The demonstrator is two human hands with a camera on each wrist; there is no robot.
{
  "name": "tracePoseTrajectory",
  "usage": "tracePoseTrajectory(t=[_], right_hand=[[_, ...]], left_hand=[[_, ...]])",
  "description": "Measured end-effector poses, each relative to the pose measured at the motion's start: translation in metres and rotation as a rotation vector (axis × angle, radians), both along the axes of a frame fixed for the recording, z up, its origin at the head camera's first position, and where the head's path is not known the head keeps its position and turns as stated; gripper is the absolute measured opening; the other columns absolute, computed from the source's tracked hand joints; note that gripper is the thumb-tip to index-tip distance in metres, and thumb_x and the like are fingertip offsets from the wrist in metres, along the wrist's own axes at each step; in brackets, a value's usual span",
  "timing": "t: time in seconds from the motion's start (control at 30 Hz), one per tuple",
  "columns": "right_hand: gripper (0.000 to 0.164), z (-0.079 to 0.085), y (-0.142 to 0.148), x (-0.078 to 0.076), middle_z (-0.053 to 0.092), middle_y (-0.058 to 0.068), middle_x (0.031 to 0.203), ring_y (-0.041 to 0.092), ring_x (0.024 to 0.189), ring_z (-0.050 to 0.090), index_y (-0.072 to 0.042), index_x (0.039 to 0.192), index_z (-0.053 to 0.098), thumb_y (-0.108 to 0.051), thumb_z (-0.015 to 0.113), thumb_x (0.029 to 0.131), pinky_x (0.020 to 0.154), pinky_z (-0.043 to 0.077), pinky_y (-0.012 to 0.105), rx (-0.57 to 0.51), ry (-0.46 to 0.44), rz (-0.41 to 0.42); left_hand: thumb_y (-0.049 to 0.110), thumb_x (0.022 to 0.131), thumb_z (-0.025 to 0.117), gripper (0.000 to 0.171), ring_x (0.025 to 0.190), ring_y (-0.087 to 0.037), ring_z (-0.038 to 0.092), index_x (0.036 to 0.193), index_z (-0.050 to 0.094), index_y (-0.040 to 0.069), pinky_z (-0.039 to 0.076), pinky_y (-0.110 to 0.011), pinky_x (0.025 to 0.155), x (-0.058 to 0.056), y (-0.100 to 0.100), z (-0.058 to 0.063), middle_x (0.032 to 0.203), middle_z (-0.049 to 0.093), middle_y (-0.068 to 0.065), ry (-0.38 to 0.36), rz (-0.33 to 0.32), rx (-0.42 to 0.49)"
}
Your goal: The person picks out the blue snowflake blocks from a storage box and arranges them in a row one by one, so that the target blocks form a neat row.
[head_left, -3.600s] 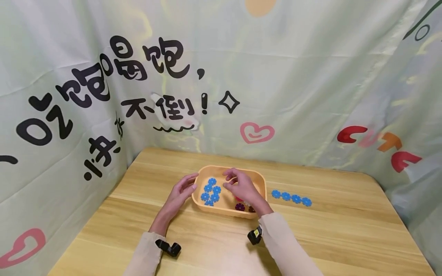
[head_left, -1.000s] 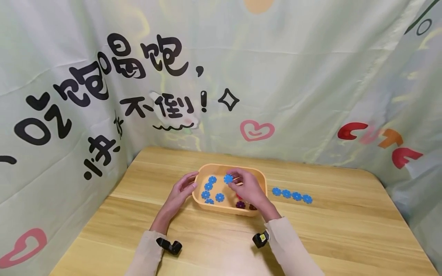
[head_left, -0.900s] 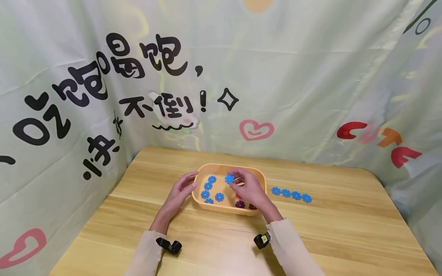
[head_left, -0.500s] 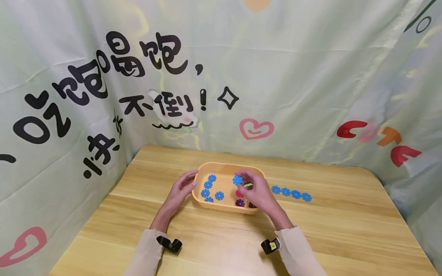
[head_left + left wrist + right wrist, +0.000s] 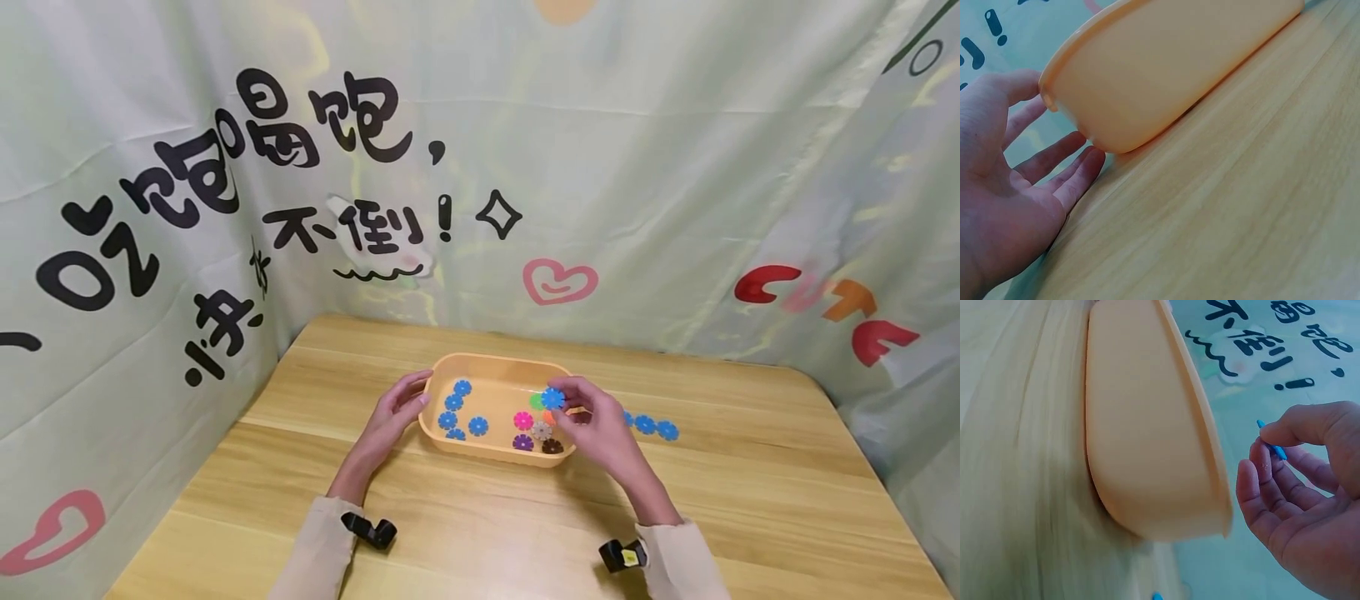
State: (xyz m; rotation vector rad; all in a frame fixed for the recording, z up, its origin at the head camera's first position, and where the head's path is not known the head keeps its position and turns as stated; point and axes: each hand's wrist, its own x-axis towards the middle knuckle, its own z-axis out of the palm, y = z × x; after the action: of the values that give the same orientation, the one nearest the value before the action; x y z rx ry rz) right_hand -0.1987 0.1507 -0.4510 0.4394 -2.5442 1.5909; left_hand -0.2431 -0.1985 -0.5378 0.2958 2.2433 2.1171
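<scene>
My right hand (image 5: 603,421) pinches a blue snowflake disc (image 5: 552,399) between thumb and fingers, over the right end of an orange plastic tray (image 5: 491,456). In the right wrist view the blue disc (image 5: 1272,441) shows edge-on, above the tray rim. My left hand (image 5: 390,421) touches the outside of the tray's left end. The left wrist view shows its thumb at the rim and its other fingers (image 5: 1054,156) extended to the wall of the tray (image 5: 1147,81). Several more blue discs (image 5: 477,426) lie in the left part of the tray.
In the tray's right part lie pink (image 5: 522,421), purple (image 5: 522,442), grey, brown, green and orange discs. A row of blue discs (image 5: 645,424) lies on the wooden table (image 5: 450,533) to the right, partly behind my right hand. Printed curtains (image 5: 645,200) stand behind the table.
My right hand, empty over the tray at first, has picked up a blue disc and carried it rightward to the tray's right end. The left hand has stayed at the tray.
</scene>
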Motion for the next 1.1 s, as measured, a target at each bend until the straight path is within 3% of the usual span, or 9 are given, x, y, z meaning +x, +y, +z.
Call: tracePoseTrajectory(t=[0.33,0.57,0.83,1.1], right_hand=[[0.034,0.000,0.032,0.009,0.070,0.011,0.100,0.016,0.088,0.065,-0.002,0.123,0.067,0.005,0.073,0.091,0.075,0.059,0.029,0.007,0.044,-0.089],[0.033,0.005,0.059,0.013,0.071,0.015,0.105,0.005,0.089,0.064,-0.001,0.123,0.067,0.004,0.074,0.091,0.074,0.057,0.019,0.048,0.078,-0.150],[0.037,0.003,0.094,0.023,0.069,0.015,0.111,-0.003,0.090,0.061,-0.001,0.129,0.065,0.001,0.073,0.093,0.073,0.054,0.012,0.074,0.106,-0.224],[0.041,-0.002,0.127,0.022,0.067,-0.010,0.108,-0.005,0.091,0.060,0.002,0.132,0.063,0.001,0.074,0.092,0.073,0.052,0.009,0.056,0.091,-0.309]], left_hand=[[0.030,0.104,0.063,0.046,0.134,-0.032,0.053,0.148,0.053,0.020,0.055,-0.038,0.099,0.001,-0.002,-0.001,0.151,0.050,-0.010,0.000,0.003,-0.005],[0.033,0.103,0.064,0.045,0.134,-0.030,0.053,0.147,0.055,0.024,0.054,-0.040,0.100,-0.004,-0.003,0.000,0.150,0.052,-0.007,0.009,0.009,-0.008],[0.029,0.105,0.062,0.046,0.133,-0.032,0.054,0.149,0.053,0.018,0.054,-0.039,0.099,-0.002,-0.001,-0.004,0.150,0.051,-0.013,0.031,-0.011,-0.011],[0.029,0.104,0.062,0.047,0.133,-0.031,0.054,0.149,0.053,0.018,0.055,-0.038,0.099,-0.001,-0.001,-0.002,0.150,0.051,-0.011,0.023,-0.005,-0.010]])
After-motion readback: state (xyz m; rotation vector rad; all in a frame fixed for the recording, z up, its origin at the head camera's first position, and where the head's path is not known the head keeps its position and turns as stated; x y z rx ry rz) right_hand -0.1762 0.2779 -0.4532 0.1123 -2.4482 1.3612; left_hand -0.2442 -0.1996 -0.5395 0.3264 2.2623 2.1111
